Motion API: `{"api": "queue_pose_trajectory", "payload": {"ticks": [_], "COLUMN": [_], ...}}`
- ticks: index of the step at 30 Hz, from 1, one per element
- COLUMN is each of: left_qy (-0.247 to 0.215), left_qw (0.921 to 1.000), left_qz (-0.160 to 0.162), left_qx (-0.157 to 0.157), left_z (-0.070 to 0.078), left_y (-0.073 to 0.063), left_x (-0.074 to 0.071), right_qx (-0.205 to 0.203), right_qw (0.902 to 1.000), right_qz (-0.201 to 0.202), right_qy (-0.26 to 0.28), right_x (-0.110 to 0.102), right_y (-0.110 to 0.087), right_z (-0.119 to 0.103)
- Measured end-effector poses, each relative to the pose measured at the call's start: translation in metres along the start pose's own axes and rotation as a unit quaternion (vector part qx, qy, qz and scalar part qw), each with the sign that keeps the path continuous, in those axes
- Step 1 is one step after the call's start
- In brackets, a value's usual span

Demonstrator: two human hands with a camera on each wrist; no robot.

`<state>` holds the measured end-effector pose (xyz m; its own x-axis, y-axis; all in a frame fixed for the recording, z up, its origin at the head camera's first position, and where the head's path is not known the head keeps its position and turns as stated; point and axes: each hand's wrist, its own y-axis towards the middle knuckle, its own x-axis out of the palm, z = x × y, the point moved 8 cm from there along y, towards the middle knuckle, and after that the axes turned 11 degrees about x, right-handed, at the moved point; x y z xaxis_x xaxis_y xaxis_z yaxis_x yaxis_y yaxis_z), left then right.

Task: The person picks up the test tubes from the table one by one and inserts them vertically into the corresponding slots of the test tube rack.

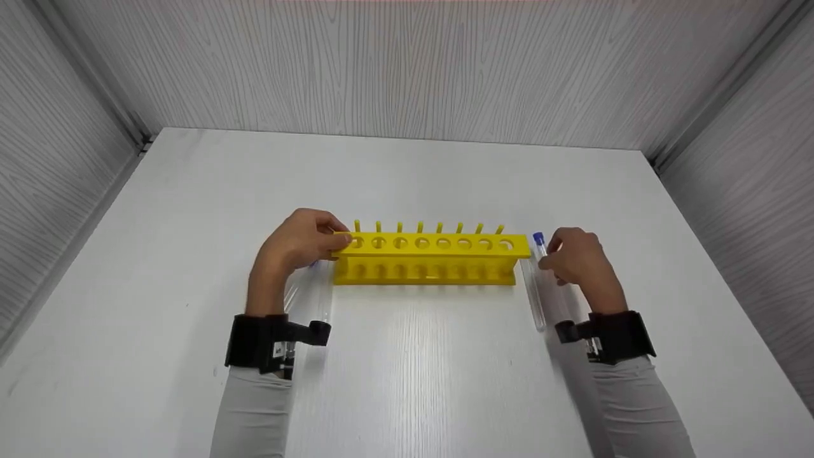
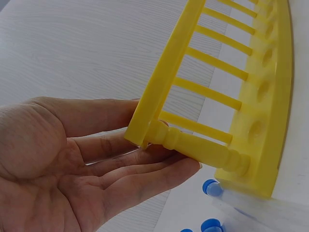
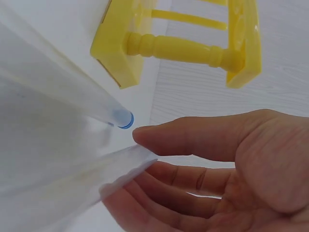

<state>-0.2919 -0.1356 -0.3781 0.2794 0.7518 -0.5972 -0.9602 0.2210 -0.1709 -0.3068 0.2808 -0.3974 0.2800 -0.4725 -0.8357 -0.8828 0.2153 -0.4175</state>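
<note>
The yellow test tube rack [image 1: 432,270] stands upright at mid-table. My left hand [image 1: 302,238] grips its left end; in the left wrist view the thumb lies along the top plate and the fingers [image 2: 145,181] pass beneath it, by the end post [image 2: 193,147]. To the right of the rack, my right hand [image 1: 575,257] pinches a clear test tube [image 3: 125,169] between thumb and fingertips. Its blue cap [image 1: 538,238] shows past the hand in the head view, but is hidden in the right wrist view. Another tube [image 1: 535,299] lies between that hand and the rack.
Beside the rack's left end lie several clear tubes with blue caps [image 2: 211,224], partly hidden under my left arm in the head view. The rack's holes hold no tubes. Grey wood-grain panels [image 1: 407,70] wall the white table [image 1: 407,184] at the back and sides.
</note>
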Motion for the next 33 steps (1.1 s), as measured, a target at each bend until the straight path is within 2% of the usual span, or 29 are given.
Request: {"api": "queue_pose_trajectory", "payload": {"ticks": [13, 19, 33], "left_qy": [-0.003, -0.007, -0.017], "left_qw": [1.0000, 1.0000, 0.9998], "left_qz": [-0.004, -0.003, 0.000], "left_qx": [0.000, 0.002, 0.003], "left_z": [0.000, 0.000, 0.002], "left_y": [0.000, 0.000, 0.000], "left_x": [0.001, 0.001, 0.001], "right_qx": [-0.036, -0.053, -0.087], "right_qw": [0.9980, 0.9947, 0.9784], "right_qz": [0.045, 0.079, 0.148], "right_qy": [0.026, 0.038, 0.116], "right_x": [-0.014, -0.024, -0.040], "right_y": [-0.015, -0.023, -0.042], "right_z": [-0.012, -0.017, -0.027]}}
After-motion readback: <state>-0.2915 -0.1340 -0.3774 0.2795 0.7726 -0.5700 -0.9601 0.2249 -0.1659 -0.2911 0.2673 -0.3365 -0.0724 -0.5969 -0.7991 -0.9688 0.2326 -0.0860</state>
